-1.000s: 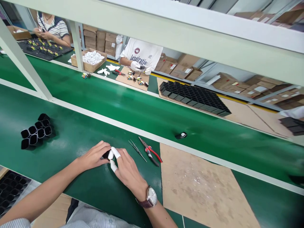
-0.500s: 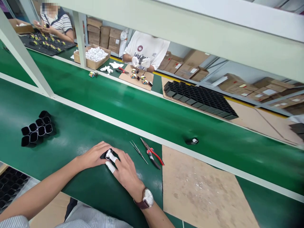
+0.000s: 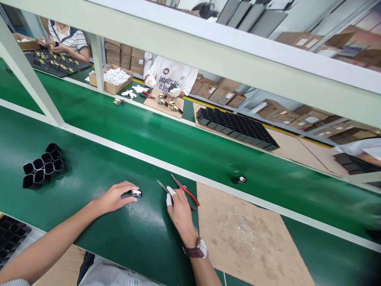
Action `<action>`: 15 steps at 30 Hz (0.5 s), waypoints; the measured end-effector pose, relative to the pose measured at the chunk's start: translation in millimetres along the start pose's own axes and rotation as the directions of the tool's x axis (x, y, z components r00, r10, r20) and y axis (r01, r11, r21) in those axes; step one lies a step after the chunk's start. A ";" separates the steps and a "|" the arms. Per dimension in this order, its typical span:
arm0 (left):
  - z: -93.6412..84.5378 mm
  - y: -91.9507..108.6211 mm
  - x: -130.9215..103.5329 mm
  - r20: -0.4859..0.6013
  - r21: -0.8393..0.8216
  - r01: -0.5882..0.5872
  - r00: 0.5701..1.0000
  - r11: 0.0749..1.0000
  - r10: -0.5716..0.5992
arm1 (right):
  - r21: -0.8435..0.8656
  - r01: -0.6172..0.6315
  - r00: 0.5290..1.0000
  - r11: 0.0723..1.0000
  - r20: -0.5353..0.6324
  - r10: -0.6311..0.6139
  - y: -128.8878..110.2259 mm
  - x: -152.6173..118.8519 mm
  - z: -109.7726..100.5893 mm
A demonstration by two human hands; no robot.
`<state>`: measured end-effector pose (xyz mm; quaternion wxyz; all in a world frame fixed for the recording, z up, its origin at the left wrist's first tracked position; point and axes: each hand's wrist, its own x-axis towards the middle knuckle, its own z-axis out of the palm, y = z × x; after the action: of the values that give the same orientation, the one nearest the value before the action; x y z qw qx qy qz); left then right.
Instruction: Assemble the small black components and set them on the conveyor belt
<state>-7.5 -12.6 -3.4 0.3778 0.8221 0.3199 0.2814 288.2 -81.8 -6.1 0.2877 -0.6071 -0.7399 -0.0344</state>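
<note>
My left hand (image 3: pixel 116 196) lies on the green bench with thumb and fingers curled around a small black plastic housing (image 3: pixel 136 194). The housing's end facing right shows something white inside it; the rest is hidden by the hand. Farther right, my right hand (image 3: pixel 181 210) has white covers on two fingers, and these close on metal tweezers (image 3: pixel 162 185) whose tip points to the upper left. Right beside that hand are red-handled pliers (image 3: pixel 190 195), partly hidden behind it.
Black housings (image 3: pixel 44 167) stand grouped at the left. A brown board (image 3: pixel 241 234) lies on the right. Beyond a pale rail (image 3: pixel 127 149), one filled housing (image 3: pixel 239 180) rests on the green belt. Co-workers sit opposite, near a block of black housings (image 3: pixel 235 129). A slanted post (image 3: pixel 32 67) rises at left.
My right hand has left the black housing and moved right onto the tweezers. My left hand keeps hold of the housing. The view has shifted somewhat.
</note>
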 end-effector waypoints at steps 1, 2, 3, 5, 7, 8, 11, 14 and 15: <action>0.2 0.3 0.2 -0.007 0.000 0.008 1.000 1.000 -0.008 | 0.061 0.009 1.000 0.998 0.012 -0.010 -6.6 0.8 -2.1; 0.3 1.0 0.4 -0.014 0.004 0.021 1.000 1.000 -0.021 | 0.119 0.016 0.999 0.993 0.034 -0.021 -15.5 1.8 -4.9; 0.2 1.8 0.5 -0.022 0.006 0.037 0.999 0.999 -0.037 | 0.161 0.027 0.997 0.987 0.066 -0.038 -25.5 3.0 -8.3; -0.3 3.3 0.7 -0.025 -0.003 0.069 0.997 0.998 -0.069 | 0.156 0.070 0.986 0.985 0.138 -0.092 -44.3 5.4 -15.9; -0.7 4.2 1.1 -0.021 -0.029 0.085 0.996 0.996 -0.086 | 0.095 0.130 0.972 0.987 0.184 -0.145 -56.4 7.4 -22.4; -0.8 4.3 1.2 -0.017 -0.043 0.091 0.996 0.995 -0.092 | 0.066 0.156 0.967 0.986 0.193 -0.166 -59.3 8.3 -24.7; -0.6 3.9 1.5 -0.010 -0.066 0.101 0.995 0.993 -0.102 | 0.012 0.198 0.962 0.980 0.192 -0.197 -59.6 9.7 -26.8; -0.3 3.5 1.6 -0.004 -0.068 0.107 0.994 0.992 -0.108 | -0.005 0.201 0.960 0.980 0.198 -0.196 -57.0 9.9 -23.7; -0.2 3.5 1.6 -0.004 -0.069 0.107 0.994 0.992 -0.107 | -0.002 0.196 0.960 0.981 0.202 -0.192 -56.7 9.8 -22.2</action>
<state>-5.5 -13.1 -0.2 0.4191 0.7892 0.3551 0.2747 243.7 -96.8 33.8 0.2001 -0.5352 -0.8206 -0.0091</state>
